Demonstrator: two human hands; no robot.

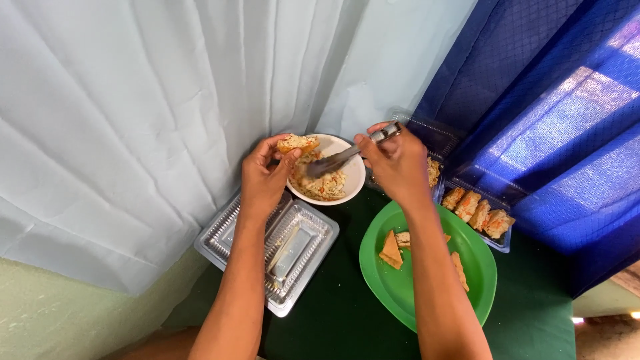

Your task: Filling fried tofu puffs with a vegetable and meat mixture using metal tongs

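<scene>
Left hand [265, 179] closed on a filled bread piece [298, 143], thumb and fingers pinching it at its lower edge; the piece sits above the left rim of the white bowl [353, 175]. Right hand [398, 164] gripped around the handle of a metal spoon [340, 160]; the spoon's head lies inside the bowl, in a pale chopped mix with orange flecks.

The bowl stands at the far edge of the table [333, 313], which is covered in dark green cloth, close against the pale curtain [133, 113].

Near the table's left edge, under the left forearm, an open clear plastic box [303, 257], its two halves side by side.

Right of the bowl, a green plate [480, 267] with a few tan bread triangles [391, 251]; the right forearm crosses over it.

At the far right edge, a second clear tray [505, 245] holds a row of filled pieces [477, 215], touching one another. Blue cloth [567, 133] hangs behind it.
</scene>
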